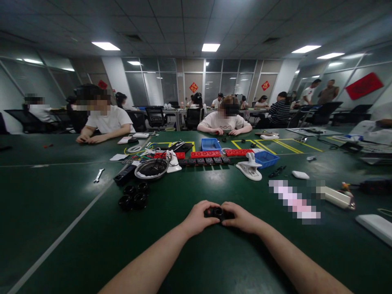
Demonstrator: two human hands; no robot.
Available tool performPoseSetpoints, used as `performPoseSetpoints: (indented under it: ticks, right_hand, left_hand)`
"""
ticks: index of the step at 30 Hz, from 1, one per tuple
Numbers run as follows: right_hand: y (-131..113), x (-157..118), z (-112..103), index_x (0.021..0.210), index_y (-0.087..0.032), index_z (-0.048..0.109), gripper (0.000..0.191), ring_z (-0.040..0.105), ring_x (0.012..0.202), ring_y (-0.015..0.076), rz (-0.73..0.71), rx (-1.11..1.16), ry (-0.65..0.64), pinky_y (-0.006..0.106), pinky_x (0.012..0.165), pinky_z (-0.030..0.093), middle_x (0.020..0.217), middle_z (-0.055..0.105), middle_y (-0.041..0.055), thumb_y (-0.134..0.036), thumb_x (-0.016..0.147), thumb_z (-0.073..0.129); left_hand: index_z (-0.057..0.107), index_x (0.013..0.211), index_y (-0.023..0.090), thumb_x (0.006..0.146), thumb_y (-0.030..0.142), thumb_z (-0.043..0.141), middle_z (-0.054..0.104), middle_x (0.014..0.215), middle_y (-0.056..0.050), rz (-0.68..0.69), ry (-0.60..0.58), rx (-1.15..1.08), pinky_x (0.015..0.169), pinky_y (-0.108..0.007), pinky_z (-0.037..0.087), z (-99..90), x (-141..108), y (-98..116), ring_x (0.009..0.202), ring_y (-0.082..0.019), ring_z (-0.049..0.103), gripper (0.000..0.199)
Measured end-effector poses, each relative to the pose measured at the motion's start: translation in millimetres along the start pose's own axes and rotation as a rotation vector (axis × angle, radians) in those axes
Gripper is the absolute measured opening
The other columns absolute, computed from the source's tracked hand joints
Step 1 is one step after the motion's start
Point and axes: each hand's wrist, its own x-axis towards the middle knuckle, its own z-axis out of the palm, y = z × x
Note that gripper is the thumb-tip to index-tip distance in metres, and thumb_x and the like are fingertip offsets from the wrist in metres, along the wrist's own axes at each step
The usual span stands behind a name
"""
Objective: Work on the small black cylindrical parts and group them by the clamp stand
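Observation:
A small black round part (218,212) sits between my two hands, low over the green table in the middle of the view. My left hand (200,217) grips it from the left, thumb in front and fingers behind. From the right, my right hand (238,216) closes on the same part with thumb and fingertips. The part has a ring-shaped opening facing up; its outer sides are partly hidden by my fingers. Several black round parts (140,199) stand grouped on the table to the left of my hands.
Beyond my hands lie a round metal tray (151,176), red socket strips (206,154), a white clip stand (250,167) and blue bins (266,159). A wrench (99,175) is at left, a white case (337,197) at right. Two people sit across the table.

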Motion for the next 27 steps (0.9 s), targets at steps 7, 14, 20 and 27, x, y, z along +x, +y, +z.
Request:
performPoseSetpoints:
  ticks: [7, 14, 20, 27]
  right_hand:
    - [3.2, 1.5, 3.8, 0.076, -0.016, 0.054, 0.021, 0.046, 0.070, 0.0137, 0.036, -0.007, 0.053, 0.023, 0.061, 0.035, 0.073, 0.049, -0.0007, -0.028, 0.062, 0.063]
    - [2.0, 1.7, 11.2, 0.070, -0.016, 0.052, 0.023, 0.045, 0.066, 0.0130, 0.107, -0.104, 0.149, 0.022, 0.058, 0.032, 0.067, 0.050, -0.0017, -0.031, 0.059, 0.065]
    - [-0.5, 6.4, 14.8, 0.068, -0.017, 0.048, 0.027, 0.047, 0.061, 0.0131, 0.182, -0.329, 0.187, 0.022, 0.051, 0.029, 0.066, 0.052, 0.0007, -0.041, 0.063, 0.058]
    - [-1.8, 25.7, 6.8, 0.069, -0.016, 0.052, 0.033, 0.051, 0.065, 0.0201, 0.168, -0.562, 0.147, 0.028, 0.055, 0.031, 0.069, 0.057, 0.0068, -0.049, 0.063, 0.053]
  left_hand:
    - [0.056, 0.094, 0.020, 0.061, 0.022, 0.064, 0.052, 0.083, -0.001, -0.020, 0.016, -0.010, 0.065, -0.023, 0.037, 2.3, 0.5, -1.4, 0.073, -0.013, 0.047, 0.035]
    - [0.056, 0.092, 0.019, 0.060, 0.023, 0.064, 0.052, 0.082, -0.001, -0.015, 0.062, 0.019, 0.062, -0.023, 0.036, 6.5, 1.6, -2.3, 0.072, -0.013, 0.047, 0.034]
    - [0.054, 0.084, 0.017, 0.059, 0.026, 0.064, 0.049, 0.077, 0.000, -0.087, 0.185, 0.130, 0.060, -0.024, 0.035, 13.4, 3.0, 3.6, 0.069, -0.014, 0.045, 0.028]
    - [0.051, 0.079, 0.018, 0.060, 0.025, 0.062, 0.047, 0.078, 0.000, -0.163, 0.241, 0.237, 0.060, -0.024, 0.035, 14.0, 14.1, 7.9, 0.069, -0.014, 0.044, 0.024]
